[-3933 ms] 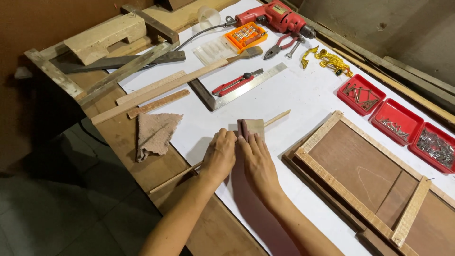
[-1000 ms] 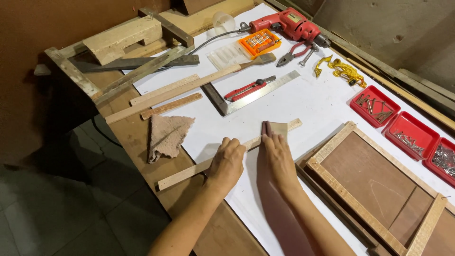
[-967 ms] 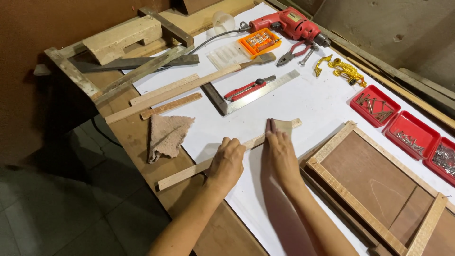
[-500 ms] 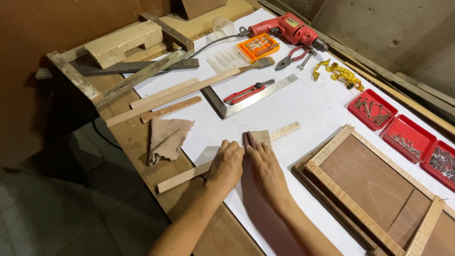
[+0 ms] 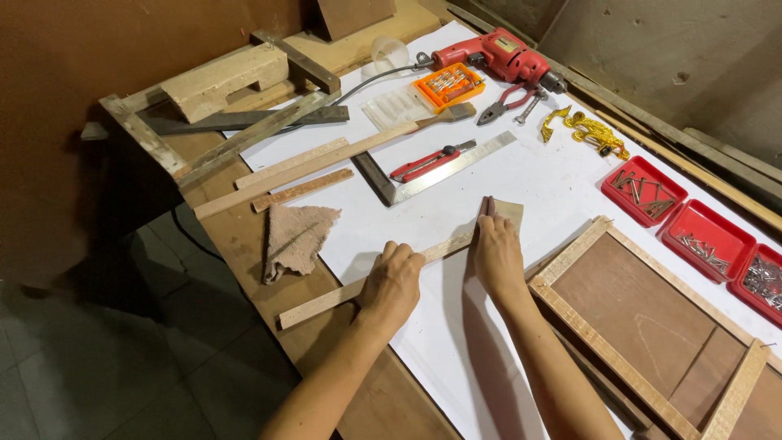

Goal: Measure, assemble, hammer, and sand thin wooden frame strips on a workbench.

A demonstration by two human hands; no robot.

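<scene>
Left hand [image 5: 393, 279] pinning wooden strip [image 5: 326, 299], right hand [image 5: 495, 251] pressing sandpaper [image 5: 507, 210] on it

Pale wooden strip [image 5: 326, 299], red trays [image 5: 643, 190]
</scene>
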